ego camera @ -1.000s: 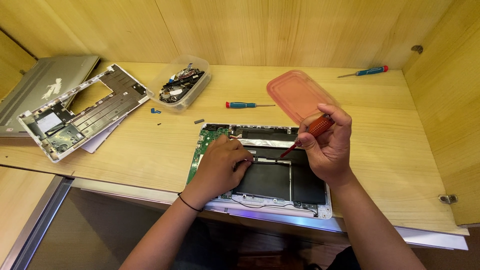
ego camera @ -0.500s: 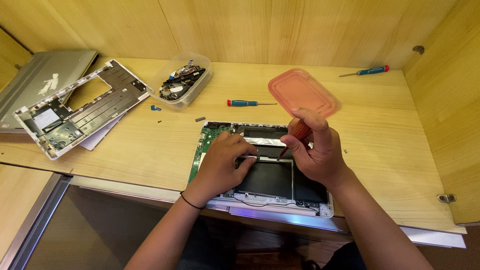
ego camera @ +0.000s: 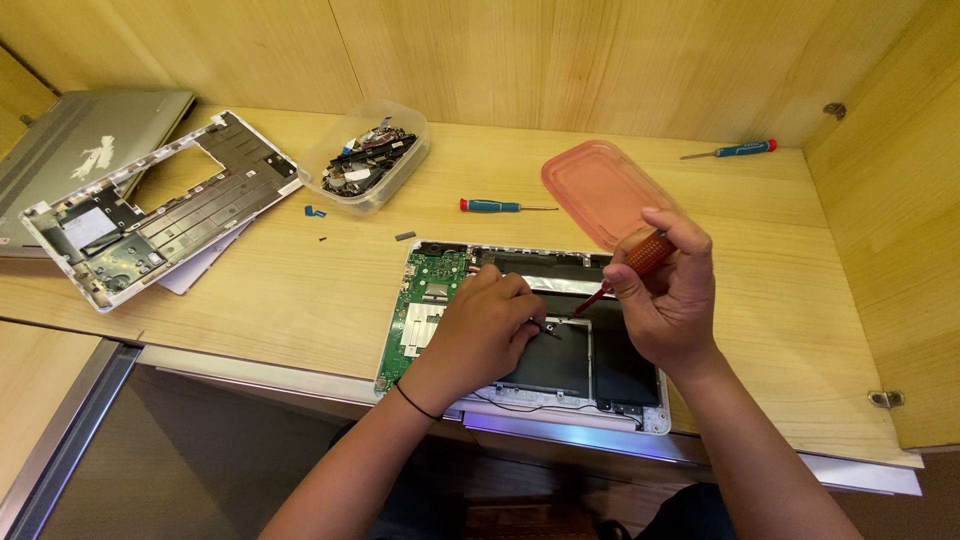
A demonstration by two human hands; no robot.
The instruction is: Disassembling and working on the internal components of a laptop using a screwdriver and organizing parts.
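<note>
I see the right hand [ego camera: 665, 300] pinching a red screwdriver [ego camera: 628, 267] tilted toward seven o'clock into the open laptop [ego camera: 520, 330], while the left hand [ego camera: 485, 335] rests fingers curled, bracing a small part there.

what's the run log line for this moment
right hand: holds red screwdriver, tip in open laptop | left hand: rests on laptop | nearby: pink lid, parts tub

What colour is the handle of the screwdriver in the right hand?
Red-orange; the screwdriver in the right hand shows best in the head view.
</note>
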